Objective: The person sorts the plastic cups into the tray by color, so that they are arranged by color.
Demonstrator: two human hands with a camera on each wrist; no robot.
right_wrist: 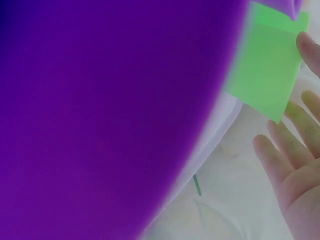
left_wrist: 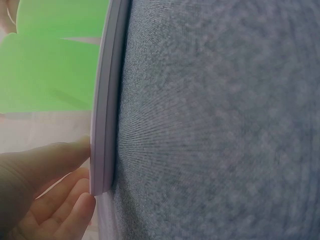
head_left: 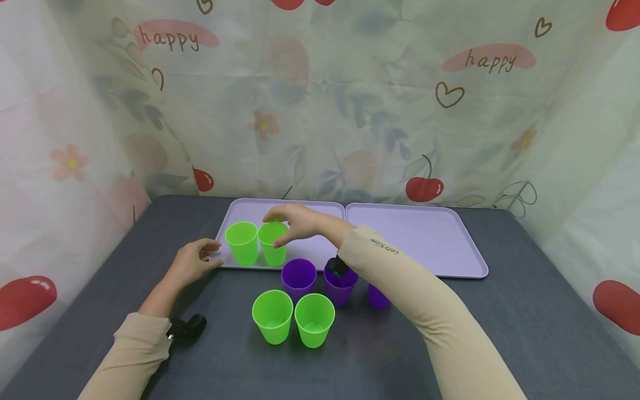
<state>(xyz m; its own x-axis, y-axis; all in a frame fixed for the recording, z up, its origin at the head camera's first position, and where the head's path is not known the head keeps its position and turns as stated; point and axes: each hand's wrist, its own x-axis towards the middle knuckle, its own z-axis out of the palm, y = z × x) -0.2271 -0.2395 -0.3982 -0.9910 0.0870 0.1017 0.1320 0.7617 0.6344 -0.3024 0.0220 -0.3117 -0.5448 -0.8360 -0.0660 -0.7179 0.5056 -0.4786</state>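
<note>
Two green cups stand upright side by side at the left front of the left lilac tray (head_left: 320, 254). My right hand (head_left: 299, 221) is at the right-hand green cup (head_left: 274, 251), thumb before it and the other fingers at its far rim. In the right wrist view those fingers (right_wrist: 280, 152) are spread, the thumb overlapping the cup's edge. Beside the left-hand green cup (head_left: 242, 244), my left hand (head_left: 194, 258) has its fingertips at the tray's front left corner. The left wrist view shows the thumb (left_wrist: 65, 152) against the tray rim (left_wrist: 102, 125), fingers loosely bent.
On the dark table (head_left: 225, 361), two more green cups (head_left: 272, 319) stand in front of a row of purple cups (head_left: 299, 278), partly hidden by my right forearm. A second lilac tray (head_left: 415, 239) adjoins on the right. Patterned curtains (head_left: 320, 111) surround the table.
</note>
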